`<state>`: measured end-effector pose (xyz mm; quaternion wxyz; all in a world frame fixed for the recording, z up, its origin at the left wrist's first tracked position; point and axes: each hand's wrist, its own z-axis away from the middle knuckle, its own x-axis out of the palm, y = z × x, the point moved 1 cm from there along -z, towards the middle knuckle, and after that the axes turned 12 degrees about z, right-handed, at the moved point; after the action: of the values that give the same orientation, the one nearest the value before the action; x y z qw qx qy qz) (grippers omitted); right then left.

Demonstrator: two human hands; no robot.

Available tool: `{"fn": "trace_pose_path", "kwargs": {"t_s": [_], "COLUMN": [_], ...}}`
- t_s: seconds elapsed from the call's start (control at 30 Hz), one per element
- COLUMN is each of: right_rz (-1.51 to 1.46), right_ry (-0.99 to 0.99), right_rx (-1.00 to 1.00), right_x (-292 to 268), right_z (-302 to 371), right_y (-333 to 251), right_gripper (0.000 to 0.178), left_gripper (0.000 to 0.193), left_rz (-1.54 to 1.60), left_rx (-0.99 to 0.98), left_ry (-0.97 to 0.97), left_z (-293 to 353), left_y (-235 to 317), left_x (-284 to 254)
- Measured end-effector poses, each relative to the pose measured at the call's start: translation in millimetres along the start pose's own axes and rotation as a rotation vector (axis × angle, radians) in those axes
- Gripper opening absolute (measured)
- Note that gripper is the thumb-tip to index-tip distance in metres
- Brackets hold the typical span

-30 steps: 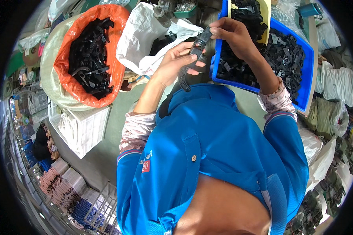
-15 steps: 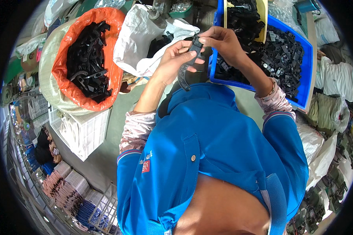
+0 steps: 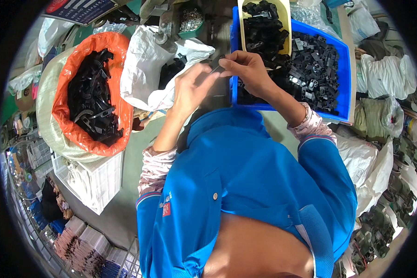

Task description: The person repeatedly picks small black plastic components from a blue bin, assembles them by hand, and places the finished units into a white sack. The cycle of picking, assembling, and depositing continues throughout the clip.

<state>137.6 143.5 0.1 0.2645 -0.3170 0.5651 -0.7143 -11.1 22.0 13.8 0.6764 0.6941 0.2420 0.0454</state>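
My left hand (image 3: 190, 88) is raised beside the mouth of a white sack (image 3: 143, 65), its fingers stretched and slightly apart, a little blurred. Close to its right, my right hand (image 3: 248, 72) pinches a thin, dark, pin-like piece (image 3: 216, 69) between thumb and fingertips. The piece's lower end reaches toward the gap between my left thumb and forefinger; whether they touch it I cannot tell. Just right of my right hand stands a blue bin (image 3: 344, 76) of small black plastic parts (image 3: 312, 65). A cream tray (image 3: 287, 23) with more black parts (image 3: 264, 32) sits in its back left.
An orange bag (image 3: 60, 111) full of curved black parts (image 3: 95, 99) stands at the left, above a white plastic crate (image 3: 99, 185). Behind the hands is a green tub (image 3: 194, 32) of small metal pieces. Filled white sacks (image 3: 387, 76) lie along the right.
The curved black handle-shaped part that my left hand held is no longer visible. My left fingers have loosened. The view has shifted, so the bins and bags appear lower and further left.
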Motion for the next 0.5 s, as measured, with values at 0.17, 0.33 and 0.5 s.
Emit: {"fn": "trace_pose_path", "kwargs": {"t_s": [0.17,0.33,0.5], "right_rz": [0.351,1.54,1.848], "right_ry": [-0.025,0.776,0.87], "right_rx": [-0.16,-0.78,-0.372], "right_x": [-16,-109,-111], "right_z": [-9,-63,-98], "right_y": [-9,-72,-91], "right_gripper": [0.02,0.019,0.026], "left_gripper": [0.019,0.024,0.022], "left_rz": [0.079,0.324,0.288], "left_rx": [-0.017,-0.013,0.056], "left_ry": [-0.003,0.129,0.136], "left_z": [-2,-1,-10], "left_y": [-17,-26,-38], "left_x": [-1,-8,-15]}}
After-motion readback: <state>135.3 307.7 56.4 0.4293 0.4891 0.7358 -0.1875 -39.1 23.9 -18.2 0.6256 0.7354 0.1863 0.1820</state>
